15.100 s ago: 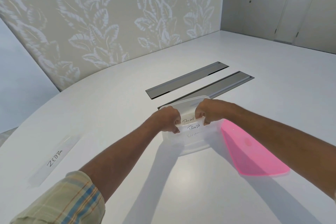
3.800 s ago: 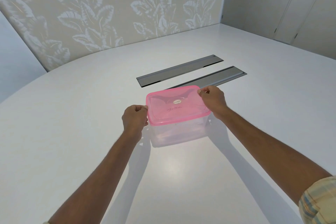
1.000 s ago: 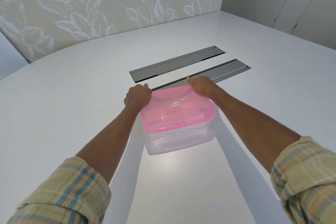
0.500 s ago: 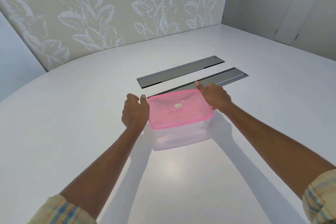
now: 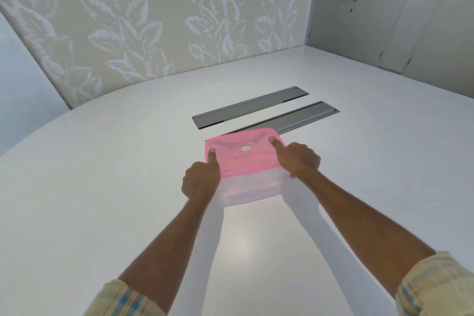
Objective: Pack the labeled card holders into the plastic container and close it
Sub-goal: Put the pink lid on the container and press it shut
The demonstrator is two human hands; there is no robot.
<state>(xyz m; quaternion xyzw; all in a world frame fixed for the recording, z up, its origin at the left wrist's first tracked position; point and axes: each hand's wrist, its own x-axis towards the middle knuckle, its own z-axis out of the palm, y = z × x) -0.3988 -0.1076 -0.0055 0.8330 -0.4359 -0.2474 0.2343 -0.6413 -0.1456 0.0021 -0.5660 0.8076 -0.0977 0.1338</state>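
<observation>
Here the translucent rectangular plastic container (image 5: pixel 250 187) sits on the glossy white worktop (image 5: pixel 102 187), its near edge toward the person and its far end just in front of the nearer of two long grey recessed metal panels (image 5: pixel 305 117). The flat pink translucent plastic lid (image 5: pixel 243 155) lies across its top and covers it fully, which suits the closing step: the lid needs pressure along its rim to seat.

The left hand (image 5: pixel 201 179) is at the container's near left corner, its fingers (image 5: pixel 189 187) curled loosely closed, with one digit laid forward along the lid's left edge and pressing down. The right hand (image 5: pixel 298 159) mirrors it at the right side, mostly curled, with one digit stretched onto the lid near its far right corner. Whether the remaining digits hook under the rim cannot be told. Placing a hand on each side likely keeps the light box from sliding while the edges are pushed down evenly.

Through the lid and the clear front wall, faint handwriting shows, so the labelled white card holders (image 5: pixel 243 157) appear to be inside, though the words are too blurred to read. None is left out on the worktop in view.

Judging by this, packing is done and only the sealing remains; whether every corner has snapped home cannot be seen.
</observation>
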